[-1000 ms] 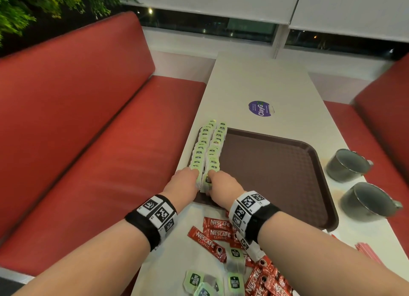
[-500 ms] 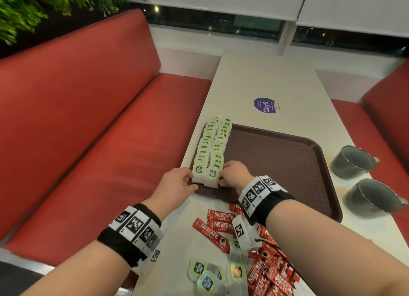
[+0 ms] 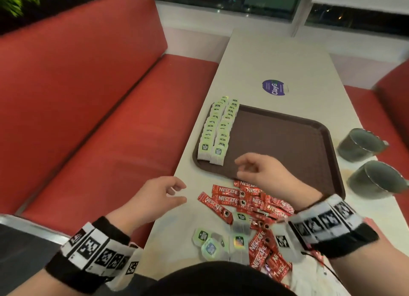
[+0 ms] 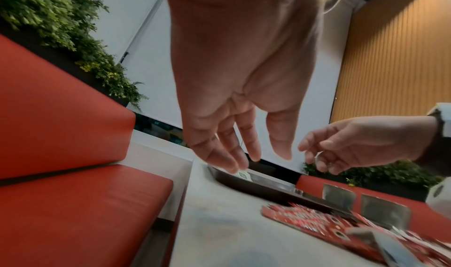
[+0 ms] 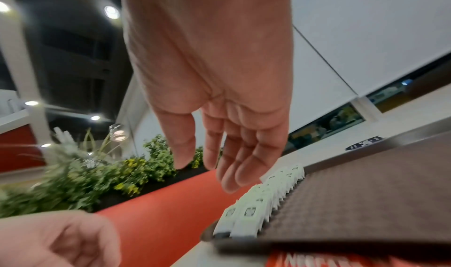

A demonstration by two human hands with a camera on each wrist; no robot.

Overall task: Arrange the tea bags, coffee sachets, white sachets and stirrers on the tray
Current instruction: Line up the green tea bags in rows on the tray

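Two neat rows of green-and-white tea bags (image 3: 218,129) (image 5: 258,205) lie along the left side of the brown tray (image 3: 287,145) (image 5: 366,203). Red coffee sachets (image 3: 230,198) (image 4: 317,219) are piled on the table in front of the tray, with a few loose tea bags (image 3: 210,242) nearer to me. My left hand (image 3: 177,190) (image 4: 246,155) hovers empty over the table's left edge, fingers relaxed. My right hand (image 3: 247,167) (image 5: 219,170) hangs empty above the tray's near edge, fingers loosely bent. No white sachets or stirrers are clearly in view.
Two grey mugs (image 3: 363,145) (image 3: 376,180) stand right of the tray. A purple round sticker (image 3: 274,87) lies on the white table (image 3: 276,59) beyond it. Red bench seats (image 3: 110,140) run along both sides of the table, and plants (image 4: 61,30) stand behind the left backrest.
Both hands have let go of the tea bag rows and drawn back toward me. The left moved to the table's edge; the right lifted above the tray's front.
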